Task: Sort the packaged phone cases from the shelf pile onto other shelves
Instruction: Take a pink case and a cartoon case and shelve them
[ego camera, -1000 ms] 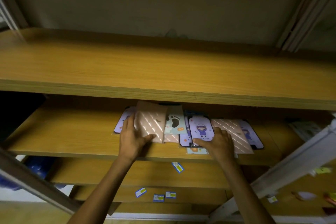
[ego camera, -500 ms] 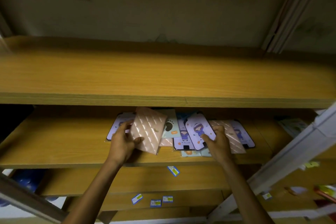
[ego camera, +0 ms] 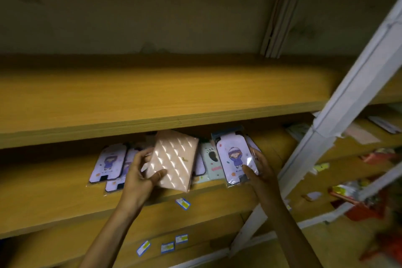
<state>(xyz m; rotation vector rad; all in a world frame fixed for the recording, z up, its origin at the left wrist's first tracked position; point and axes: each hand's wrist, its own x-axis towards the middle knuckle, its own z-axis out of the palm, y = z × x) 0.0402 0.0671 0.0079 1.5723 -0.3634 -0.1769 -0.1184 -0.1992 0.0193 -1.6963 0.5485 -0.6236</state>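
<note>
1. My left hand (ego camera: 139,172) pinches the pink quilted case (ego camera: 174,162), lifted above the shelf pile (ego camera: 210,162) for sorting.
2. My right hand (ego camera: 258,169) grips the cartoon-girl case (ego camera: 233,156), at the pile's right side.

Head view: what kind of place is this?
Probably a shop stockroom: wooden shelves on white metal uprights, loose packaged phone cases, price-label stickers on shelf edges.
</note>
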